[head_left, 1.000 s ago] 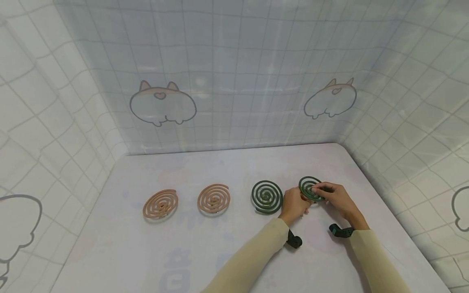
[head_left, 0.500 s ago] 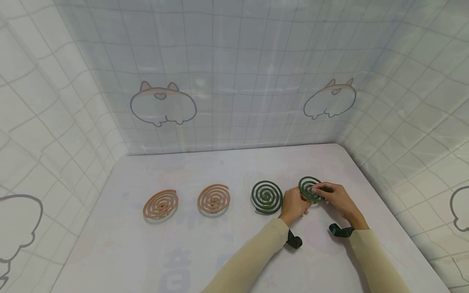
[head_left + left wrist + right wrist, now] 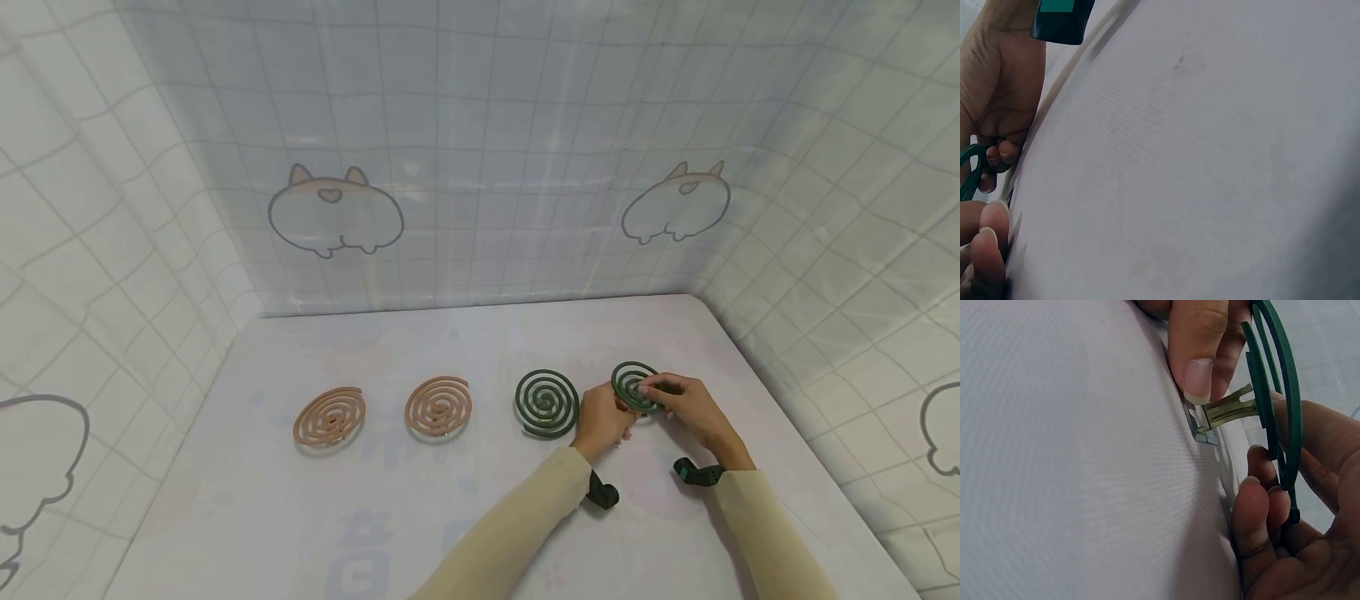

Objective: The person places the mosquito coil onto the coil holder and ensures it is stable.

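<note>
At the right of the table, a green mosquito coil is tilted between both hands. My right hand pinches this coil, thumb and fingers on either side, as the right wrist view shows from low down. A small metal coil stand rises from the table to the coil's centre. The thumb of my left hand lies against the stand's base, with fingers behind it holding it. In the left wrist view, only the fingertips of the left hand and part of the right hand show.
Left of the hands, another green mosquito coil sits close to the left hand. Two brown mosquito coils, one nearer and one farther left, sit raised on stands. Tiled-pattern curtains enclose the white table.
</note>
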The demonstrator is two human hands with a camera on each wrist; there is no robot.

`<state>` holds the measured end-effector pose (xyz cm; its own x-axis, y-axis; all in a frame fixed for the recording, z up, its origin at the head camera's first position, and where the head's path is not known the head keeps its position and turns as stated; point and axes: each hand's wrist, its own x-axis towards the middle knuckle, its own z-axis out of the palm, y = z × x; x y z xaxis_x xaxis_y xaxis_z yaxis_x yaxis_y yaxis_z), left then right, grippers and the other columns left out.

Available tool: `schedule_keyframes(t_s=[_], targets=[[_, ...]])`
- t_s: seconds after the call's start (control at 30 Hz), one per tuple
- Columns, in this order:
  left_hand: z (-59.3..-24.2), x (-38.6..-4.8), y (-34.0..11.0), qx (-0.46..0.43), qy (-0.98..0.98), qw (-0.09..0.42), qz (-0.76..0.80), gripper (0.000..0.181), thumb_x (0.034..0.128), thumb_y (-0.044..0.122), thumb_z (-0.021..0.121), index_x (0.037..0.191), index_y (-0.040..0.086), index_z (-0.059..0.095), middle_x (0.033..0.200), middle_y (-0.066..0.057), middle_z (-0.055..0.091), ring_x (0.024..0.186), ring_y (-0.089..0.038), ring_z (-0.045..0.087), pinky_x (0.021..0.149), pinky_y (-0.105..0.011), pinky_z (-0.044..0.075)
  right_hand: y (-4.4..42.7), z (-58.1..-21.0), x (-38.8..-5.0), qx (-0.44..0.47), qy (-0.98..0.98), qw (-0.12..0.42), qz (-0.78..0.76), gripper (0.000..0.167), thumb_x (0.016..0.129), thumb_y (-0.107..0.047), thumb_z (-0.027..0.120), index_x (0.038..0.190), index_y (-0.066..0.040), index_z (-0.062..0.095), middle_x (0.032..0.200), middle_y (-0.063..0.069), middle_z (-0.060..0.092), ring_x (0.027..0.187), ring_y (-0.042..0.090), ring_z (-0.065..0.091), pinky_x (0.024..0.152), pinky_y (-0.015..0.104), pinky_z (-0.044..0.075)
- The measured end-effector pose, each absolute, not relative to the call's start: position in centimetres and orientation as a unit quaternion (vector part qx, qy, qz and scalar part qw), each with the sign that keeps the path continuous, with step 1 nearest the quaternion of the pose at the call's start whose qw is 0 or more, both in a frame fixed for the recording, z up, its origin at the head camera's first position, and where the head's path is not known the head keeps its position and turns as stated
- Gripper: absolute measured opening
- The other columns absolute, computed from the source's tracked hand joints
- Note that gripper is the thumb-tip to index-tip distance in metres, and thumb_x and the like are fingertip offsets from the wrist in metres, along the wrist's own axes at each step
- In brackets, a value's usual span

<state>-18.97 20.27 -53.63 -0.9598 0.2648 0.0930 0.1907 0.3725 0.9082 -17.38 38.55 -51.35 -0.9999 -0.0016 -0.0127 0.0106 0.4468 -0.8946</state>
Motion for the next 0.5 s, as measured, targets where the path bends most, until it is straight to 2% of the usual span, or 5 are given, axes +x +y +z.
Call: schedule_keyframes(t_s=[0.1,0.33,0.5], targets=[[-53.7,-19.0,20.2,0.136,0.827,0.032,0.545,0.023,0.0860,0.008,0.084,0.082,0.014,0.062,0.050,0.013,0.054,0.035,-0.002,0.051,0.034,-0.021,0.043,38.4,-51.1,-17.3,0.001,0.854,0.007,-0.521,0.032,0.100,-0.021,0.071,0.120,0.003,0.070,0.114,0.015,0.065,0.089,0.021,0.054,0.066,0.031,0.051],[-53.5,-18.8,20.1,0.130,0.831,0.031,0.540,0.028,0.0856,0.010,0.084,0.091,0.012,0.057,0.055,0.009,0.054,0.034,-0.002,0.050,0.033,-0.021,0.043,39.2,-52.4,-17.9,0.007,0.852,0.002,-0.524,0.038,0.097,-0.031,0.074,0.121,-0.001,0.071,0.116,0.013,0.065,0.090,0.020,0.055,0.066,0.030,0.051],[-53.2,-18.8,19.8,0.130,0.839,0.046,0.526,0.037,0.0854,0.018,0.086,0.103,0.009,0.054,0.052,0.006,0.055,0.033,-0.005,0.049,0.035,-0.022,0.043,38.9,-51.8,-17.6,0.005,0.852,0.000,-0.524,0.035,0.098,-0.027,0.073,0.121,0.001,0.071,0.114,0.010,0.067,0.089,0.019,0.057,0.066,0.031,0.052]])
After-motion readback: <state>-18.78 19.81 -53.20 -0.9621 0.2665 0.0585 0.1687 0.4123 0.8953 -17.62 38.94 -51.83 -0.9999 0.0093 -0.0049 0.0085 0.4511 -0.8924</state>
